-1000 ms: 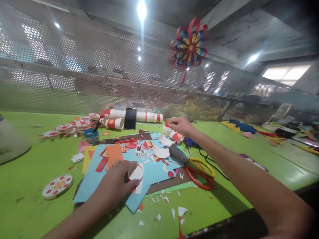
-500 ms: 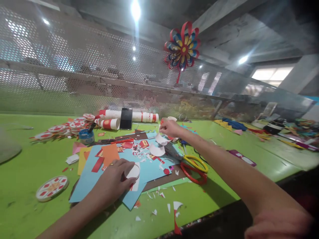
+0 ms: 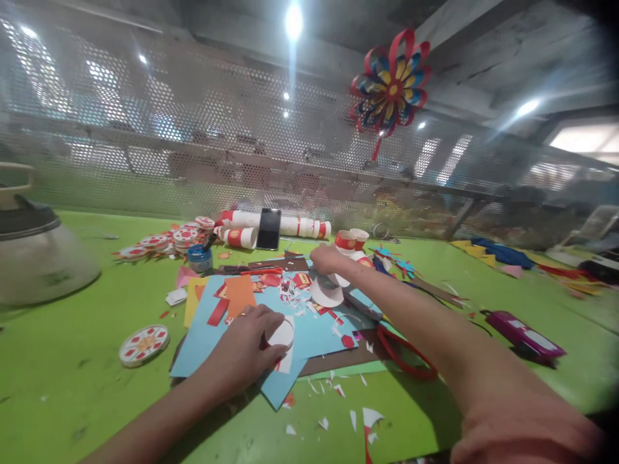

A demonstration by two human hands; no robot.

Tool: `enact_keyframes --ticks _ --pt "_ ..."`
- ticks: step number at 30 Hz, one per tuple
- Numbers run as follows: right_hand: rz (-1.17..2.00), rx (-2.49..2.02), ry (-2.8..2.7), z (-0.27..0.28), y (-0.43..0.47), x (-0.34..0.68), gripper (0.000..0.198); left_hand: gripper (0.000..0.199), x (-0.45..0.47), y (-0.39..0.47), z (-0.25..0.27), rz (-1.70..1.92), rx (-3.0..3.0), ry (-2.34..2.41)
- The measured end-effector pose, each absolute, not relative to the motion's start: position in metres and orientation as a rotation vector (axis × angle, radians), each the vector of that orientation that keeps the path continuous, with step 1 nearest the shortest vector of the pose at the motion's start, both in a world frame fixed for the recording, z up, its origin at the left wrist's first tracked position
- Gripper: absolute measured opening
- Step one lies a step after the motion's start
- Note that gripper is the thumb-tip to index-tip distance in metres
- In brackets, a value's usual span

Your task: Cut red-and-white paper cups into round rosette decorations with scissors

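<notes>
My left hand (image 3: 254, 345) rests on the blue card sheets (image 3: 203, 341), with thumb and fingers closed about the edge of a white round disc (image 3: 281, 334). The disc lies on a white paper strip (image 3: 285, 362). My right hand (image 3: 327, 261) reaches across the scraps, fingers curled down and partly hidden. Whatever it holds does not show. Just below it is a curved white paper piece (image 3: 325, 293). Large scissors with a red handle (image 3: 406, 354) lie partly beneath my right forearm.
Red-and-white paper cups (image 3: 345, 241) stand beyond my right hand. Behind are a phone (image 3: 269, 229), a long cup tube (image 3: 294, 225) and a blue jar (image 3: 200, 258). A decorated disc (image 3: 144, 345) lies left, near a big jug (image 3: 33, 258). A purple pouch (image 3: 525, 334) sits right.
The view has turned left, so the scene shifts right. My right hand has drawn back from the cups, which now show more fully. My left hand stays on the white disc.
</notes>
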State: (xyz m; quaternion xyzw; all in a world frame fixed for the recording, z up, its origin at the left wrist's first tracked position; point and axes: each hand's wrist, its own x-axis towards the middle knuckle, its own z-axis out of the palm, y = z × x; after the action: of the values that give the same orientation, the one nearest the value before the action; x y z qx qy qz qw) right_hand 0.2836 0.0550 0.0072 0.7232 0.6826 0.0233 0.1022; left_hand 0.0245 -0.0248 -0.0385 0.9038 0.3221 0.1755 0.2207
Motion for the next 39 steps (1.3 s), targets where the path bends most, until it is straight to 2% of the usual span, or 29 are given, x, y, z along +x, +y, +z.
enact_keyframes --ticks 10,15,19,23,33,39 --pt "-0.382 2.642 2.540 0.046 0.044 0.311 0.030 0.016 0.023 -0.025 -0.041 0.529 2.553 0.852" --pt "-0.898 2.855 2.760 0.053 0.009 0.303 0.024 0.015 0.023 -0.026 -0.041 0.546 2.573 0.871" --pt "-1.368 2.823 2.793 0.045 -0.029 0.282 0.015 0.014 0.023 -0.026 -0.043 0.577 2.577 0.885" --pt "-1.670 2.781 2.709 0.033 -0.059 0.260 0.011 0.014 0.021 -0.025 -0.048 0.599 2.605 0.803" --pt "-1.808 2.720 2.536 0.017 -0.086 0.232 0.014 0.020 0.021 -0.028 -0.051 0.657 2.793 0.690" --pt "-1.705 2.622 2.645 0.014 -0.088 0.228 0.019 0.025 0.020 -0.032 -0.050 0.669 2.832 0.681"
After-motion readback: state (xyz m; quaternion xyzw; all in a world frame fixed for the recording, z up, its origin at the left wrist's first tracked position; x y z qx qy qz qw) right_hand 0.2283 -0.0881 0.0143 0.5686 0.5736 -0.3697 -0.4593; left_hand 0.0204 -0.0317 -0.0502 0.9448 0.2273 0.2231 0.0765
